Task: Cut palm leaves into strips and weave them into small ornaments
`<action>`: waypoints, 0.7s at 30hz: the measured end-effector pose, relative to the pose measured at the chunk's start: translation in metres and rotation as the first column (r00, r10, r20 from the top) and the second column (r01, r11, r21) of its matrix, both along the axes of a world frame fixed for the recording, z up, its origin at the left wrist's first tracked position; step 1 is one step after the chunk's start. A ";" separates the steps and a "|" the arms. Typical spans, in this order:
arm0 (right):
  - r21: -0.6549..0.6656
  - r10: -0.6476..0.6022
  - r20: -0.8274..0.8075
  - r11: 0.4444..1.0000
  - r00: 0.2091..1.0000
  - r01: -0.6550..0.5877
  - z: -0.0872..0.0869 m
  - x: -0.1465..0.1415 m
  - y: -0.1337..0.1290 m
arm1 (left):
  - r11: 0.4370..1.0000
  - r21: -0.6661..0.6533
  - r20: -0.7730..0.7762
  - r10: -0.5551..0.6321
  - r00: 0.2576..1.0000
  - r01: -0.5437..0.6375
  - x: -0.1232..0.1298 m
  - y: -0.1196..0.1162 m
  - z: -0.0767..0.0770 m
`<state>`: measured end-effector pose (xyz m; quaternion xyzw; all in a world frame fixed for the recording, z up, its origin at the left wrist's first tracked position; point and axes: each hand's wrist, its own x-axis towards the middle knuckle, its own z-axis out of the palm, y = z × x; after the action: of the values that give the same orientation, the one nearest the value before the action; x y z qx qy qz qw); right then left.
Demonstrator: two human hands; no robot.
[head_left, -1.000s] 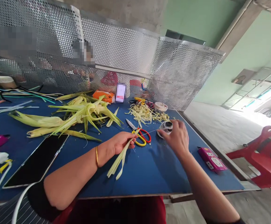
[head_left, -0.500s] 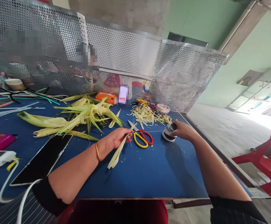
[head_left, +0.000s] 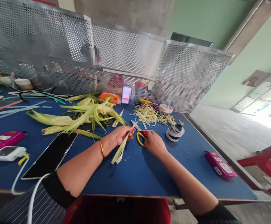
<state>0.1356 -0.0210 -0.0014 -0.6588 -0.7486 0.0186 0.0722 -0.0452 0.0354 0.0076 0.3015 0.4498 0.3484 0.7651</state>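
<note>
My left hand [head_left: 123, 135] pinches a folded strip of pale corn husk [head_left: 119, 154], whose wider end hangs down toward me. A thin white thread runs from these fingers rightward to a spool of white thread [head_left: 174, 134] with a dark core, standing on the table. My right hand [head_left: 156, 143] is closed over the red handle of the scissors [head_left: 140, 140], hiding most of that handle. The yellow handle shows beside my fingertips, and the blades point away, close to the left hand.
Corn husks [head_left: 91, 113] are heaped at the left, husk shreds [head_left: 147, 115] behind the scissors. A tablet [head_left: 52, 154] and magenta devices [head_left: 6, 141] lie at the left; another magenta device [head_left: 221, 165] sits at the right. Behind stands a perforated metal screen [head_left: 128, 46]; a red chair [head_left: 270, 165] is at right.
My right hand has let go of the thread spool and moved left onto the scissors. The left hand still holds the husk strip. The view has shifted slightly, showing the magenta device at right.
</note>
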 end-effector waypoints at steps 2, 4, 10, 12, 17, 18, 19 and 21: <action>-0.028 -0.033 0.003 0.999 0.999 0.033 -0.003 -0.010 0.010 | 1.000 -0.004 0.003 -0.009 1.000 0.009 0.000 0.000 0.000; -0.069 -0.048 0.004 0.996 0.999 0.048 0.000 -0.011 0.016 | 1.000 -0.002 0.012 -0.015 1.000 0.015 -0.001 -0.001 0.001; -0.281 -0.022 -0.226 0.959 0.974 -0.043 0.009 0.022 -0.020 | 1.000 -0.003 0.042 0.002 0.999 -0.001 -0.004 0.000 0.002; -0.332 -0.146 -0.485 0.943 0.862 -0.028 0.009 0.040 -0.039 | 1.000 -0.007 0.052 0.007 0.999 -0.007 -0.004 0.000 0.002; -0.555 -0.459 -0.774 0.824 0.436 -0.117 0.012 0.070 -0.081 | 1.000 -0.011 0.064 0.011 0.998 -0.010 -0.005 0.000 0.002; -0.547 -0.476 -0.810 0.824 0.342 -0.149 0.014 0.072 -0.086 | 1.000 -0.010 0.065 0.012 0.998 -0.011 -0.006 0.000 0.002; -0.533 -0.484 -0.837 0.827 0.255 -0.178 0.016 0.072 -0.091 | 1.000 -0.010 0.066 0.014 0.998 -0.013 -0.006 0.000 0.002; -0.507 -0.494 -0.862 0.834 0.115 -0.219 0.018 0.071 -0.096 | 1.000 -0.009 0.063 0.019 0.998 -0.018 -0.007 -0.001 0.003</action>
<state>0.2070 -0.1173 0.0166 -0.5398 -0.4031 0.6420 0.3660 -0.0526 0.0349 0.0106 0.2828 0.4298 0.3629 0.7769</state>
